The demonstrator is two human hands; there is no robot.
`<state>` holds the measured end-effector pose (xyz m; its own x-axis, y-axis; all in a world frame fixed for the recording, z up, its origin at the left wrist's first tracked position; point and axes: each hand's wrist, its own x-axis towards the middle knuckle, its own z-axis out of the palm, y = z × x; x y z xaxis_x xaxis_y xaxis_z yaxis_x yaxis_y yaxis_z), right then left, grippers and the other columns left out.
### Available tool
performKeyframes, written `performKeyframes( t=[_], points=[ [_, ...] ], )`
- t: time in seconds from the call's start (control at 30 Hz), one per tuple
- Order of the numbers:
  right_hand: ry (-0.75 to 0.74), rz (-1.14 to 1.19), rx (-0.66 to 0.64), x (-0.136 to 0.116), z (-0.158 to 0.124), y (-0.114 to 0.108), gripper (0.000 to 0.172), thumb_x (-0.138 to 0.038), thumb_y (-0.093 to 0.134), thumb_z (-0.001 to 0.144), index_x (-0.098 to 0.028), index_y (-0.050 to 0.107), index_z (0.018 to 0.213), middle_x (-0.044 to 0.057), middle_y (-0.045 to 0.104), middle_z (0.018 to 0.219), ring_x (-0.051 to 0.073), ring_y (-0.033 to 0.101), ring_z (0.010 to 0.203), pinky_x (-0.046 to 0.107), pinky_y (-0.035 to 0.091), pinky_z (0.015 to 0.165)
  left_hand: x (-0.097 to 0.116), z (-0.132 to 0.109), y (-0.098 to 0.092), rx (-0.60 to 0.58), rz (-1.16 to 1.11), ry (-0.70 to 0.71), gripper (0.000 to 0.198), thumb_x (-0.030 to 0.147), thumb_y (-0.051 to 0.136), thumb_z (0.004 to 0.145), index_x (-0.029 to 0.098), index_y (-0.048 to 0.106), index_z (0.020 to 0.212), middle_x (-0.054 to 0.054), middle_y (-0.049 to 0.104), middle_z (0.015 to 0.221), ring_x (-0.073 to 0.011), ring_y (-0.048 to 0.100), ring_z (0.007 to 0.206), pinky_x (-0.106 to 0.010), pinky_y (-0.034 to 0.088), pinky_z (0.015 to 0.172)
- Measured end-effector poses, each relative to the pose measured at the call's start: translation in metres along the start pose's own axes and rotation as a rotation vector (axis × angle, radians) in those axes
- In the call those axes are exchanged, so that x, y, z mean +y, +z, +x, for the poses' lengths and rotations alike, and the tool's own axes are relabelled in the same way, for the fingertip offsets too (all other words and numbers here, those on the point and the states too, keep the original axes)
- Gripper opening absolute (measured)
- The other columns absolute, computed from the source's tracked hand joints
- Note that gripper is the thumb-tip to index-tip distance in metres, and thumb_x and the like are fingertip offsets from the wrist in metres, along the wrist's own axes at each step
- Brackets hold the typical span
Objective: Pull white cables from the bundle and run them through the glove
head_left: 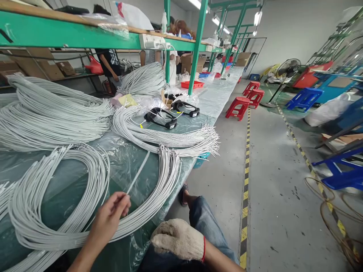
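Observation:
My bare left hand (112,211) pinches the near end of a thin whitish strip (138,173), which points up and away over the green table (119,181). Under and around that hand lies a looped bundle of grey-white cables (153,204), its metal-tipped ends near the table's edge. My right hand (177,240), in a cream knitted glove with a red cuff, rests over my lap with its fingers curled together; whether anything is inside it is hidden. Another cable bundle (176,139) lies beyond, and a coil (93,181) sits at the left.
Large cable heaps (53,113) stand at the back left. Two black-framed objects (161,119) lie behind the middle bundle. A green post (197,49) rises from the table. Red stools (238,107) and a fan (287,70) stand on the floor. People are behind the shelf.

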<state>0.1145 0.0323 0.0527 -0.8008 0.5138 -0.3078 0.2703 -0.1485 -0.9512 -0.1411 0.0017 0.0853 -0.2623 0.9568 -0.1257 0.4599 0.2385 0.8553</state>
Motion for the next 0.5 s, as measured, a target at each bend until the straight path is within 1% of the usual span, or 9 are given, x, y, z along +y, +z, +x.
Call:
performKeyframes(
  t=[0.07,0.13,0.2,0.23,0.27,0.33,0.4,0.5],
  points=[
    [-0.077,0.025,0.021,-0.010,0.000,-0.001,0.056,-0.068,0.058,0.095,-0.015,0.075,0.104,0.006,0.074,0.089,0.017,0.068,0.081,0.024,0.053,0.076,-0.002,-0.011,-0.005,0.000,-0.058,0.026,0.041,0.066,0.051,0.091,0.025,0.056,0.085,0.005,0.055,0.064,-0.0136,0.055,0.058,-0.025,0.050,0.061],
    [-0.175,0.038,0.071,-0.017,0.004,0.002,0.052,-0.063,0.057,0.098,-0.015,0.074,0.109,0.005,0.074,0.093,0.018,0.068,0.086,0.026,0.054,0.081,-0.006,-0.025,0.000,-0.051,-0.011,0.103,0.035,0.059,0.054,0.094,0.025,0.058,0.089,0.005,0.058,0.066,-0.0137,0.057,0.058,-0.023,0.047,0.056],
    [-0.247,0.065,0.155,-0.018,0.013,0.007,0.049,-0.060,0.060,0.097,-0.017,0.073,0.115,0.006,0.075,0.102,0.020,0.069,0.096,0.030,0.055,0.090,-0.011,-0.038,0.012,-0.131,0.150,0.262,0.028,0.047,0.050,0.099,0.024,0.063,0.090,0.001,0.067,0.073,-0.0145,0.064,0.066,-0.024,0.049,0.061],
    [-0.272,0.088,0.211,-0.016,0.017,0.011,0.048,-0.059,0.062,0.096,-0.018,0.073,0.118,0.007,0.075,0.109,0.022,0.069,0.102,0.032,0.054,0.096,-0.013,-0.043,0.020,-0.158,0.232,0.361,0.027,0.040,0.047,0.101,0.023,0.064,0.089,0.000,0.070,0.075,-0.0149,0.066,0.068,-0.024,0.049,0.063],
    [-0.292,0.115,0.265,-0.013,0.022,0.015,0.047,-0.058,0.063,0.096,-0.018,0.073,0.119,0.009,0.075,0.114,0.024,0.069,0.108,0.035,0.053,0.101,-0.015,-0.047,0.027,-0.170,0.281,0.425,0.028,0.036,0.044,0.102,0.023,0.065,0.087,-0.002,0.072,0.078,-0.0159,0.068,0.071,-0.026,0.049,0.066],
    [-0.318,0.160,0.337,-0.005,0.030,0.022,0.047,-0.058,0.061,0.098,-0.018,0.075,0.117,0.012,0.075,0.117,0.026,0.068,0.114,0.039,0.050,0.109,-0.017,-0.050,0.037,-0.164,0.322,0.472,0.030,0.031,0.042,0.102,0.023,0.065,0.086,-0.004,0.074,0.081,-0.0179,0.069,0.077,-0.028,0.050,0.070],
    [-0.338,0.172,0.335,0.001,0.034,0.027,0.047,-0.058,0.057,0.100,-0.018,0.077,0.113,0.014,0.075,0.117,0.028,0.068,0.115,0.042,0.049,0.111,-0.016,-0.048,0.040,-0.149,0.326,0.475,0.031,0.030,0.040,0.103,0.022,0.064,0.085,-0.004,0.073,0.082,-0.0180,0.069,0.077,-0.028,0.049,0.070],
    [-0.356,0.214,0.279,0.001,0.035,0.032,0.044,-0.056,0.059,0.100,-0.019,0.076,0.117,0.014,0.074,0.121,0.028,0.066,0.118,0.042,0.049,0.111,-0.008,-0.047,0.035,-0.112,0.309,0.499,0.034,0.031,0.036,0.105,0.022,0.060,0.082,-0.003,0.071,0.077,-0.0157,0.067,0.069,-0.026,0.047,0.061]
  ],
)
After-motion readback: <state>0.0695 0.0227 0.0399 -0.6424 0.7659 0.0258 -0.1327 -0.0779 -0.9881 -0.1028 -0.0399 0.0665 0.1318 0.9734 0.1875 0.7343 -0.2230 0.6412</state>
